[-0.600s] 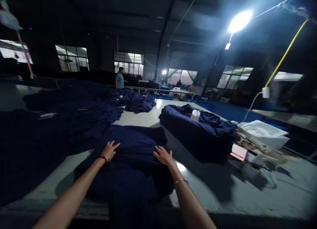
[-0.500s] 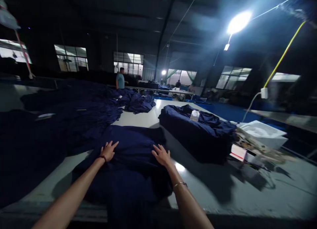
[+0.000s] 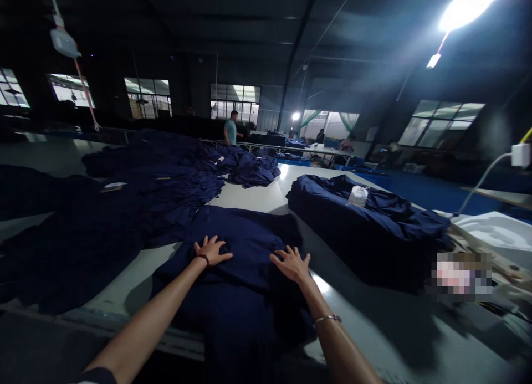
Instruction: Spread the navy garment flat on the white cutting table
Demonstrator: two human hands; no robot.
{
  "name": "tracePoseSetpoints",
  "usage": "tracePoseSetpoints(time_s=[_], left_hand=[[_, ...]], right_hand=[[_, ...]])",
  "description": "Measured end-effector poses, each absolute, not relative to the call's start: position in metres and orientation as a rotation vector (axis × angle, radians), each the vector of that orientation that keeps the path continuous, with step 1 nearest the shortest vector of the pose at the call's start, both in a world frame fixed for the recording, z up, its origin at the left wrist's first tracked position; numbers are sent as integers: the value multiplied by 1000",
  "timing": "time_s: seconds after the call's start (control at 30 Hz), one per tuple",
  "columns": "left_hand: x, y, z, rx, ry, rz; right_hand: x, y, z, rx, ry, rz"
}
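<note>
My left hand (image 3: 211, 251) lies flat on a folded navy garment (image 3: 245, 295), fingers spread, with a dark cord bracelet at the wrist. My right hand (image 3: 291, 265) rests palm down on the same cloth, fingers apart, holding nothing; a thin metal bracelet circles that wrist. The garment lies on a long white cutting table (image 3: 257, 198) and hangs over the table's near edge. The hands are a short way apart.
A tall stack of navy cloth (image 3: 366, 229) with a white label stands to the right. Spread navy garments (image 3: 166, 193) cover the table on the left. A white tub (image 3: 494, 234) sits at far right. A co-worker (image 3: 231, 128) stands beyond the table.
The view has swung, so the room sits further right and lower in the frame. Both hands stay flat on the navy garment, with no grip taken.
</note>
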State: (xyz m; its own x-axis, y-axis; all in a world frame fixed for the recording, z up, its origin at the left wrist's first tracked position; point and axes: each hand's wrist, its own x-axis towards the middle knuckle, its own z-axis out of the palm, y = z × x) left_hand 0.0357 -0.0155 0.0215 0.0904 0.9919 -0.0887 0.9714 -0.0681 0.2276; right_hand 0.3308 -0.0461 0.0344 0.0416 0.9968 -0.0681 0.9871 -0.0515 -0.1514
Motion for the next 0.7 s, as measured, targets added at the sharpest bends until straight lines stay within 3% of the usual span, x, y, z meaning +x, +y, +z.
tracePoseSetpoints(time_s=[0.1, 0.23, 0.4, 0.6, 0.7], left_hand=[[42, -3, 27, 2207, 1992, 265], [39, 7, 15, 2144, 1920, 138], [38, 26, 9, 2127, 1897, 126], [53, 84, 28, 2113, 2114, 408], [50, 116, 27, 2127, 2086, 415]], right_hand=[[318, -29, 41, -2116, -2057, 121], [316, -12, 24, -2194, -2127, 295], [321, 3, 15, -2275, -2078, 268], [313, 61, 39, -2147, -1961, 79], [313, 96, 39, -2119, -1994, 174]])
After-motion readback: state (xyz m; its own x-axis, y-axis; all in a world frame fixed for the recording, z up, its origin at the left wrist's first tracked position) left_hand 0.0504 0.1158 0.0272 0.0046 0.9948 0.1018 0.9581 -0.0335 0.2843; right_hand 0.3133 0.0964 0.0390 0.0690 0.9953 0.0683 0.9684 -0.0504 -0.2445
